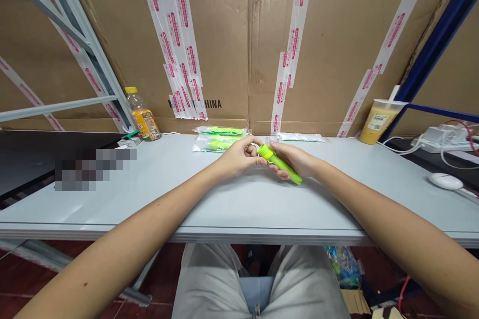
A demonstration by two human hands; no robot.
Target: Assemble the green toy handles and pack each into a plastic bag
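Observation:
A bright green plastic tube-shaped object with a ribbed cap end lies tilted between my hands, just above the grey table. My right hand is wrapped round its body. My left hand is closed with its fingertips pinched at the capped end. Behind my hands lie several clear packets holding more green items, and a flat clear packet rests to their right.
A yellow-capped drink bottle stands back left. A cup of orange drink with a straw stands back right. A white mouse and a white power strip with cables lie at the right. A taped cardboard wall closes the back.

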